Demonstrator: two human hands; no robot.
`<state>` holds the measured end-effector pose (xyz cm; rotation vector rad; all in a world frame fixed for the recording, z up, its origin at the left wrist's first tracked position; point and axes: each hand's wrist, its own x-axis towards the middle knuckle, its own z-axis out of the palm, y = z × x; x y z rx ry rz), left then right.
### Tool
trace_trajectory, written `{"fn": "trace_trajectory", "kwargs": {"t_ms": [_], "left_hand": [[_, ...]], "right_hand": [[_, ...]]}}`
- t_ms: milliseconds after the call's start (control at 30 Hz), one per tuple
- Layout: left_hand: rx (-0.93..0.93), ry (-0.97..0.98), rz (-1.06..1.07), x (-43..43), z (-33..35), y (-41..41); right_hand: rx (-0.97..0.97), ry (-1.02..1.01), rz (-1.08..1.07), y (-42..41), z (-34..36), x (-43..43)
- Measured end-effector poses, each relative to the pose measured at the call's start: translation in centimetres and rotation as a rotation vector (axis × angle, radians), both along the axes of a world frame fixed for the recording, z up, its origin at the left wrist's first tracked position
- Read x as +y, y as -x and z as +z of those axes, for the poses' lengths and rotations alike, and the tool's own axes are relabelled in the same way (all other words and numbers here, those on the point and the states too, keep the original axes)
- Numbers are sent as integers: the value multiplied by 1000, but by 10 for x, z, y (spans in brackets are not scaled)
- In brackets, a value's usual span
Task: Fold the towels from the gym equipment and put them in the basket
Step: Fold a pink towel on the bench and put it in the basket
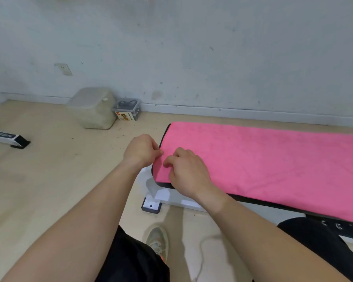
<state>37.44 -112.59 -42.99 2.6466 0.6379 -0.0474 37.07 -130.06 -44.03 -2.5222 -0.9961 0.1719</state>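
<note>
In the head view, a pink towel (263, 165) is lying spread flat along the padded top of a bench (273, 204), covering it from its left end out to the right edge of the picture. Both bare forearms are being stretched forward from the bottom of the picture and are meeting at the towel's left end.

The left hand (142, 150) is being held knuckles-up just off the end of the bench, its fingers curled under. The towel's short edge is being pinched between its thumb and forefinger.

The right hand (189, 174) is being rested on top of the towel near the front left corner, just beside the left hand. Its wrist is bent and its fingers (168, 160) are being curled down into the cloth. Whether any cloth is being gripped by them cannot be told.

Below the arms, black shorts (135, 259) and a light shoe (157, 241) are being shown over the pale floor (55, 180). Against the wall (192, 47), a grey block (94, 108) is standing, with a small clear box (127, 109) touching it.
</note>
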Motion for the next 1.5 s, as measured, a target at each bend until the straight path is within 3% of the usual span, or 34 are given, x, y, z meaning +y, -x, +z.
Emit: {"fn": "trace_trajectory", "kwargs": {"t_ms": [133,333,500,600,733,1100,1167,1300,1500], "left_hand": [[11,101,17,-10,7,-3],[31,438,18,-12,26,-1],[-19,372,49,-2,18,-22],[-97,233,56,-2,7,-53],[-39,122,56,0,-13,-93],[-253,-87,0,-32,-12,-106],[-281,-45,10,-35,-10,-104],[-331,217,47,-45,-5,-102],[-439,328,-15,-82,10,-104]], "right_hand": [[-53,7,-109,7,-1,17],[-119,24,-291,14,-5,31],[10,-117,-192,9,-2,17],[102,-177,-71,6,-3,3],[165,-235,68,6,1,-16],[286,-272,143,0,12,-46],[307,-266,150,1,13,-53],[384,-273,125,1,19,-75],[447,-370,-75,-11,37,-143]]}}
